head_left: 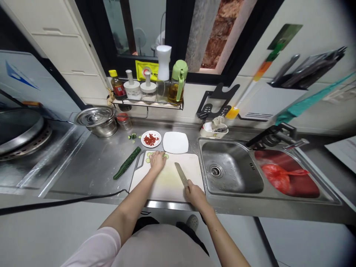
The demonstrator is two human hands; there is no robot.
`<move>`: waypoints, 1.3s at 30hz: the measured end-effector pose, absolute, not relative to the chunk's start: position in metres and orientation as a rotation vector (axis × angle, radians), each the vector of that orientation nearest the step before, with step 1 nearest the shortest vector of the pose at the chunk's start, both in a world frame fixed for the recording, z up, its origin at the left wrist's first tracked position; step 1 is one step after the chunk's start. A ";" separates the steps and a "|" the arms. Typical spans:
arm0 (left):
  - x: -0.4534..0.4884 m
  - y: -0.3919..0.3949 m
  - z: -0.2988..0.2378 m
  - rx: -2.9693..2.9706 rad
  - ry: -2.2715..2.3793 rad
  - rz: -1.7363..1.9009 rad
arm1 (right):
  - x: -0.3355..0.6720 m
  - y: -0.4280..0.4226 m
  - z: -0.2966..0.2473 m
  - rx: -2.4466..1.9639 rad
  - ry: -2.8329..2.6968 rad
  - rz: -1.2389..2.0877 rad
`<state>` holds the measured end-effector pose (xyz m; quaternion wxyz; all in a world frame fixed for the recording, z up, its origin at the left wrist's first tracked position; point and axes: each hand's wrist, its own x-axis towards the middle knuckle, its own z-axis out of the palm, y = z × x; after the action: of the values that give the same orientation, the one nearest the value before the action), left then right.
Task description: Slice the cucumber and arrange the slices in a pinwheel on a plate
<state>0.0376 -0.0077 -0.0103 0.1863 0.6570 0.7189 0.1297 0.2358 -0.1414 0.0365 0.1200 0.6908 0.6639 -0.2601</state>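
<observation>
A white cutting board (172, 189) lies on the steel counter. At its far left, my left hand (157, 162) is over several pale green cucumber slices (148, 160), with fingers bent down on them; what is under the palm is hidden. My right hand (195, 194) grips the handle of a kitchen knife (181, 174), whose blade points away and to the left over the board. To the left of the board a whole dark green cucumber (127, 163) rests on the counter. Behind the board stand an empty white plate (175, 142) and a small plate (144, 140) of chopped red pieces.
Cucumber ends (132, 136) lie near a red-lidded jar (124, 121) and a steel pot (97, 120). On the right is a double sink (233, 167) with a red plastic bag (278, 178). A seasoning rack (150, 104) hangs behind. A dark cord (69, 201) crosses the counter's front edge.
</observation>
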 end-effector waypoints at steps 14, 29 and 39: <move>0.048 -0.010 0.004 1.897 1.993 0.348 | 0.235 -0.143 0.036 2.039 1.949 -0.753; 0.001 -0.066 -0.004 1.463 1.966 0.435 | 0.235 -0.140 0.040 1.986 1.980 -0.734; -0.002 -0.067 -0.015 1.312 1.947 0.545 | 0.237 -0.139 0.039 1.982 1.978 -0.752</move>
<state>-0.0024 -0.0673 -0.0146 0.3575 0.5082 0.7545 0.2113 0.2367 -0.1395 0.0389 0.1207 0.6785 0.6773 -0.2576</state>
